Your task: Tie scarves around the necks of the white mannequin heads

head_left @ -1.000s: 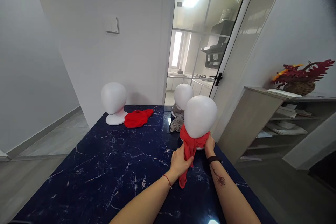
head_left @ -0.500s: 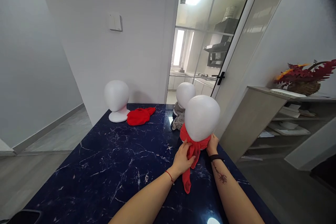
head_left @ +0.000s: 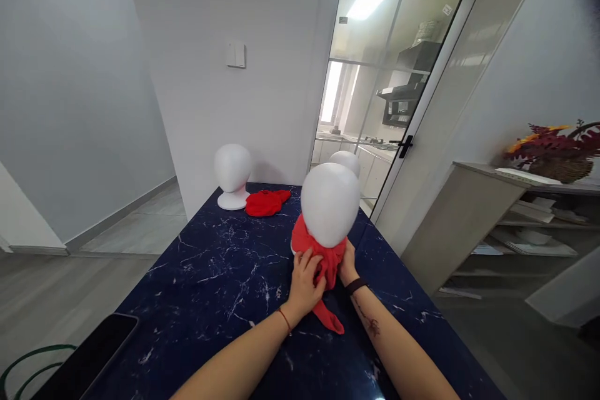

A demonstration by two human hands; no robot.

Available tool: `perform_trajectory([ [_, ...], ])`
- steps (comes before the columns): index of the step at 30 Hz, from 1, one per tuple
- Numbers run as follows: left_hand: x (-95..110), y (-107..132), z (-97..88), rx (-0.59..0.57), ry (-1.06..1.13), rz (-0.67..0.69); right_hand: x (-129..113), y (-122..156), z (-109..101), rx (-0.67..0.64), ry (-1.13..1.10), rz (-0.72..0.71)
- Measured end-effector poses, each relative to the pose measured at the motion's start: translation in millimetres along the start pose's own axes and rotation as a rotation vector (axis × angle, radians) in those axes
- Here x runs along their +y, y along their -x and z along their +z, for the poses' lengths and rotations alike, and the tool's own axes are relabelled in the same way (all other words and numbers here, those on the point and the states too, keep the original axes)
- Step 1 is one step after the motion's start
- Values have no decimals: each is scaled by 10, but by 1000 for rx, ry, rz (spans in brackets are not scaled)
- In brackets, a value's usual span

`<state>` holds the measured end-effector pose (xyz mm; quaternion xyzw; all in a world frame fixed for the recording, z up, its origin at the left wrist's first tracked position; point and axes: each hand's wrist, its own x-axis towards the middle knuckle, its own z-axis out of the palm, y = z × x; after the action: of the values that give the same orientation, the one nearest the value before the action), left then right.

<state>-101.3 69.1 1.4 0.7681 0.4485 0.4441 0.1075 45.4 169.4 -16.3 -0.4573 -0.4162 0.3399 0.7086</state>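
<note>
Head view: both hands meet at the neck of a smooth white foam mannequin head (head_left: pixel 330 211), which stands upright on the dark blue marble-patterned worktop (head_left: pixel 220 275), right of its middle. A red fabric scarf (head_left: pixel 302 241) is wrapped around that neck – its loose tail hangs down and lies on the worktop just near of the base, between the two forearms. The left hand (head_left: pixel 304 280) is clenched on the bunched cloth at the front of the neck, a thin red cord at its wrist. The right hand (head_left: pixel 347 261) grips the same cloth from the right side, fingertips hidden in the folds, a black band on the wrist.

At the far left edge stands a second white foam head (head_left: pixel 232 166), with a crumpled red cloth (head_left: pixel 267 202) just to its right. A third white head (head_left: pixel 345 161) is mostly hidden behind the nearest one. A flat black phone (head_left: pixel 89 359) lies at the near left corner – part of it overhangs the edge. Beyond the worktop is a glass-panelled door (head_left: pixel 398 75).
</note>
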Motion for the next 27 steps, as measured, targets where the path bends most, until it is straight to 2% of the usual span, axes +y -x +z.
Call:
perform_trajectory([
  [4, -379, 157, -539, -14, -123, 69, 43, 264, 598, -5, -34, 46],
  [6, -532, 198, -773, 0, -171, 60, 78, 345, 876, -20, -16, 52],
  [8, -622, 214, -931, 16, -188, 31, 110, 389, 1081, -39, 19, 45],
  [10, -657, 212, -1002, 26, -165, -1, 136, 402, 1186, -52, 70, 27],
  [13, -675, 202, -1006, -12, -95, -22, 170, 393, 1170, -18, 166, 7],
  [16, -728, 214, -996, -85, 28, -13, 189, 406, 1033, 97, 260, 13],
  [20, -839, 233, -1020, -13, 227, -105, 161, 575, 831, 216, 353, 15],
  [23, -895, 221, -1011, 49, 267, -120, 91, 810, 727, 158, 377, -32],
  [27, -924, 193, -962, 59, 152, -48, -61, 1097, 656, -54, 410, -178],
])
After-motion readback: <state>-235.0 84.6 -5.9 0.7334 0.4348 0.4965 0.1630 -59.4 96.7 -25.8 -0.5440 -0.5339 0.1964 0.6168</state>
